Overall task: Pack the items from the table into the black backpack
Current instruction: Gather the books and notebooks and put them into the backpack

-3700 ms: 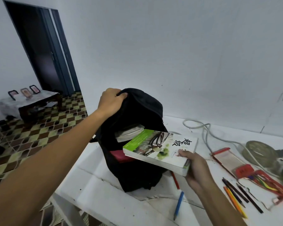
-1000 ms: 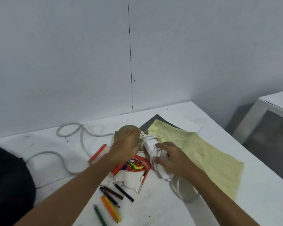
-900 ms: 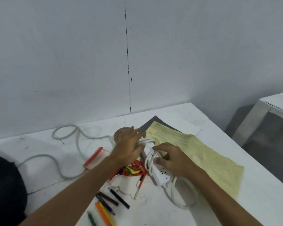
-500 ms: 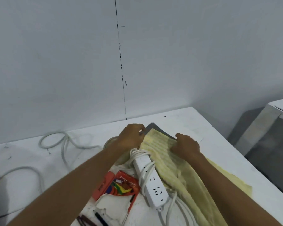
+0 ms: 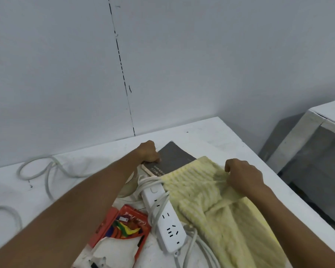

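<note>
The left hand [image 5: 148,151] curls its fingers round the near corner of a grey book [image 5: 172,159] at the back of the table [image 5: 217,132], and the right hand [image 5: 244,176] bunches a fold of the yellow towel [image 5: 211,206] that lies half over that book. The step in hand looks like getting the book free for packing. To do it well, the right hand should draw the towel fully off the cover before the left lifts, since cloth dragged along would likely catch the power strip [image 5: 165,219] lying just beside the towel's edge with its white cord looped over it. A lift from the corner alone may let the book sag, so a slide toward the table edge and a firmer hold along the spine would serve better. The backpack is not in view (it must be somewhere off to the left), so the book will have to be carried across once it is free.

The book's cover shows a few lines of pale print near the left hand, too small to read. The red pencil box [image 5: 124,227] carries white script that seems to read "Colour Pencils", seen upside down
</note>
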A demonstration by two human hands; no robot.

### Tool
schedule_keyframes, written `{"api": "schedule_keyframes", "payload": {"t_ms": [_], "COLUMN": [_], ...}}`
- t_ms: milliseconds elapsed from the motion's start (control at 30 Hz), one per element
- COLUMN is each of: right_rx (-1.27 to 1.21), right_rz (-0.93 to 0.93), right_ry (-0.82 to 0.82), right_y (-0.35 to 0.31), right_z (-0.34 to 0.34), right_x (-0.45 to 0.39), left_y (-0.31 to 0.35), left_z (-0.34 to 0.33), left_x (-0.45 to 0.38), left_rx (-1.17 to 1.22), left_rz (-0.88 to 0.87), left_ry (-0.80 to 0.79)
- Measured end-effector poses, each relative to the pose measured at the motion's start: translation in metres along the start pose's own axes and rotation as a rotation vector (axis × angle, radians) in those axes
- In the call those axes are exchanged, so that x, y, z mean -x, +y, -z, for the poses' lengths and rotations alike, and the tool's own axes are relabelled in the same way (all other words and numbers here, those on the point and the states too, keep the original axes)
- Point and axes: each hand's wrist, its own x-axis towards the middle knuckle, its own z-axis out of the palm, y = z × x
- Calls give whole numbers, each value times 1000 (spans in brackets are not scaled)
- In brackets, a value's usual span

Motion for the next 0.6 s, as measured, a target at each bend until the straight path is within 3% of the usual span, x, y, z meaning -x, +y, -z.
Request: {"api": "schedule_keyframes", "payload": {"t_ms": [333, 600], "right_rx": [-63, -39], "right_rz": [118, 219], "right_ry": [-236, -296], "right_y": [20, 13], "right_z": [0, 8], "right_x": [6, 12], "left_y": [-2, 15], "left_z": [5, 36], "left_x": [-2, 9], "left_rx": [244, 468], "left_rz": [49, -172], "left_ry": [-74, 138]}}
